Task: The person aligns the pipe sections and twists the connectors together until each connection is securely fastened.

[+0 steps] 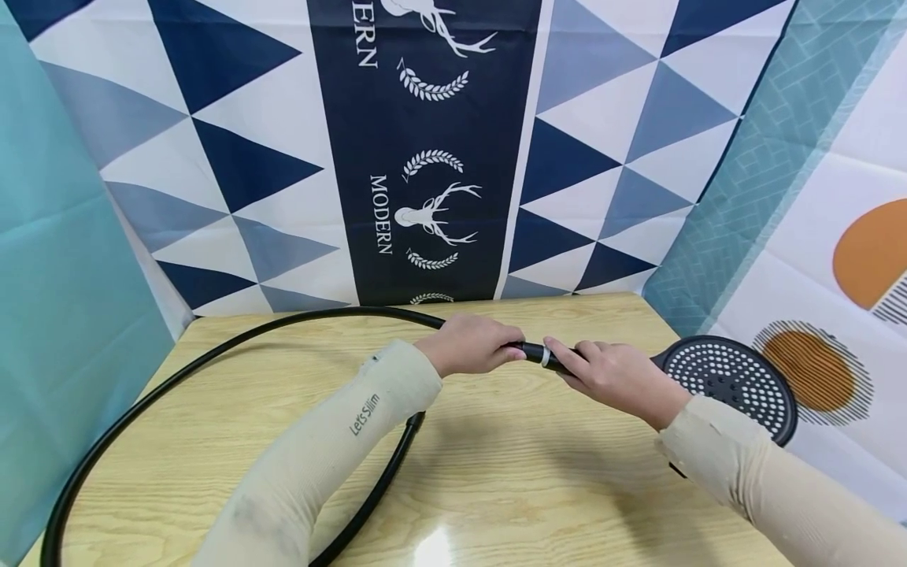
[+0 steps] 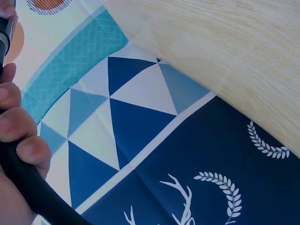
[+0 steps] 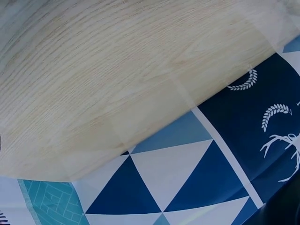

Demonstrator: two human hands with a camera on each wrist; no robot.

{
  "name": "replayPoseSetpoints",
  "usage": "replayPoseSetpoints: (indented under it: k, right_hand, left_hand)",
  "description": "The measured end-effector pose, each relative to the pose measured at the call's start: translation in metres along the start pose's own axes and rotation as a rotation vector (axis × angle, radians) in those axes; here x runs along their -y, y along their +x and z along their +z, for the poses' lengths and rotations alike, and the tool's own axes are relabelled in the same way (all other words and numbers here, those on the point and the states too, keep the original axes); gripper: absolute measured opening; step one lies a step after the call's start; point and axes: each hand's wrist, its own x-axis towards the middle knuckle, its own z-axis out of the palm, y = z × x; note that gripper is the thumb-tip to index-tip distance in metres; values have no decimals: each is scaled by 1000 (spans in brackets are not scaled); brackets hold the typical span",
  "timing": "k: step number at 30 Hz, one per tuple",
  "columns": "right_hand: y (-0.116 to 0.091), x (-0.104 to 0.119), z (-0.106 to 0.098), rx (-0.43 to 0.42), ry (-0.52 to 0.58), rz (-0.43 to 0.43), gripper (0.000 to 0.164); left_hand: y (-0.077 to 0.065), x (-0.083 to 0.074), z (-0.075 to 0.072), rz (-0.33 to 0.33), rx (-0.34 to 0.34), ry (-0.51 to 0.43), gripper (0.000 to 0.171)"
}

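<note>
A black shower hose (image 1: 212,354) loops over the left of the table. My left hand (image 1: 471,344) grips it near one end, with the fingers curled round it in the left wrist view, where the hose (image 2: 40,190) runs down past the palm. My right hand (image 1: 620,378) holds the handle of a black shower head (image 1: 730,383), whose perforated round face shows beyond the wrist at the right. Between the two hands a silver ring (image 1: 546,356) marks where hose and handle meet in line. Both hands are raised over the table, and the right wrist view does not show the right hand's fingers.
A light wood-grain table (image 1: 538,488) lies below. Patterned cloth (image 1: 439,157) hangs behind it, with a teal cloth (image 1: 71,236) at the left and a white cloth with orange circles (image 1: 815,276) at the right. Another stretch of hose (image 1: 375,496) passes beneath my left forearm.
</note>
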Motion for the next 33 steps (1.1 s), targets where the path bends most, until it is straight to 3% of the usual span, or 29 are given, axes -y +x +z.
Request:
replayPoseSetpoints:
  k: [17, 33]
  right_hand:
    - [4, 4, 5, -2, 32, 27, 49]
    - [5, 3, 1, -3, 20, 11, 51]
  left_hand:
    - [-6, 2, -3, 14, -64, 36, 22]
    - [-6, -3, -3, -27, -36, 15, 28]
